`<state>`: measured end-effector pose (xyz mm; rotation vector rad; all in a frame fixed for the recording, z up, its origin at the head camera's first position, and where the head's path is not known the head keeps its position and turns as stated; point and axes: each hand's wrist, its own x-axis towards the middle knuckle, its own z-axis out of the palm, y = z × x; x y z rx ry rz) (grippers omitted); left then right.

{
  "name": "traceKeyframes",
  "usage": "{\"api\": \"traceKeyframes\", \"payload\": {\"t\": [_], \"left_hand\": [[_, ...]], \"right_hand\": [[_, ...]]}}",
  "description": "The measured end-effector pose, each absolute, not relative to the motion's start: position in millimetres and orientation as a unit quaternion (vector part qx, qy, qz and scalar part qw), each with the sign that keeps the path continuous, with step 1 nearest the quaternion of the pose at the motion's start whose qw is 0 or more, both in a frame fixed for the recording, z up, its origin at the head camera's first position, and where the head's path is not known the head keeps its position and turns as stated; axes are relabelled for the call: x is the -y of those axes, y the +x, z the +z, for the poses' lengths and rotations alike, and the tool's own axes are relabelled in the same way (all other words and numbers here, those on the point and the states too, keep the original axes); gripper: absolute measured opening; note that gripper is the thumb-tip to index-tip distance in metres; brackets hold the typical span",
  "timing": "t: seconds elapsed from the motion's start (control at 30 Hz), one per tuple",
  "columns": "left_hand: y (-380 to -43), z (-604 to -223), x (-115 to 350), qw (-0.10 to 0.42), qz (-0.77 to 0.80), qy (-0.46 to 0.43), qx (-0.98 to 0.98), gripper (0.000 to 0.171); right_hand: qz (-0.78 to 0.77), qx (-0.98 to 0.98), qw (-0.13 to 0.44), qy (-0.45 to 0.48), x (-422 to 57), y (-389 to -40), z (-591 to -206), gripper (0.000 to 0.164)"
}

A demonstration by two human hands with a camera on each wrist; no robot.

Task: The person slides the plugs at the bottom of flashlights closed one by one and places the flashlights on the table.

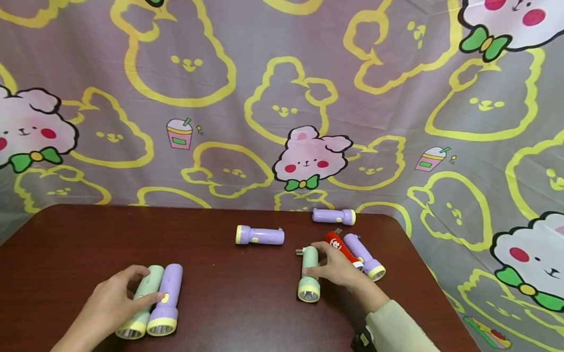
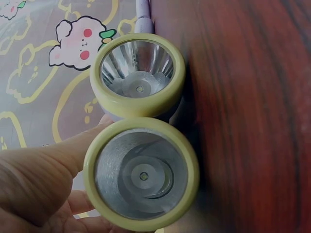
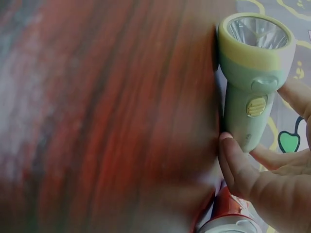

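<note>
My left hand [image 1: 134,291] grips a pale green flashlight [image 1: 142,308] lying at the table's front left, with the thumb reaching across to the purple flashlight [image 1: 166,300] pressed against it. In the left wrist view their two yellow-rimmed lenses face the camera, the green flashlight [image 2: 141,174] lower by my thumb and the purple flashlight [image 2: 138,73] above. My right hand [image 1: 322,264] pinches the body of a second green flashlight [image 1: 309,273], thumb on one side and fingers on the other. The right wrist view shows this green flashlight [image 3: 252,82] lying on the wood with my thumb against it.
A red flashlight [image 1: 341,247] and a purple flashlight [image 1: 365,256] lie just behind my right hand. Two more purple flashlights lie further back, one mid-table [image 1: 259,235] and one at the far edge [image 1: 333,216]. The dark wooden table [image 1: 236,312] is backed by a cartoon-print cloth [image 1: 286,91].
</note>
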<state>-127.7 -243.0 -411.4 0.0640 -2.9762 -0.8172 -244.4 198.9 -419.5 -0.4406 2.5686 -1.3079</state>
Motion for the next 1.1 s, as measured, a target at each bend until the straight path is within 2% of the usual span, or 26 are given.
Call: {"api": "traceKeyframes", "payload": {"t": [0.63, 1.1], "left_hand": [[-128.0, -409.8, 241.9, 0.019, -0.262, 0.021, 0.965, 0.068], [-128.4, -408.3, 241.6, 0.012, -0.263, 0.025, 0.964, 0.069]], "right_hand": [[-0.523, -0.837, 0.115, -0.112, -200.0, -240.9, -416.8, 0.07], [-0.569, -0.804, 0.12, -0.126, -202.1, -239.3, -419.8, 0.075]]}}
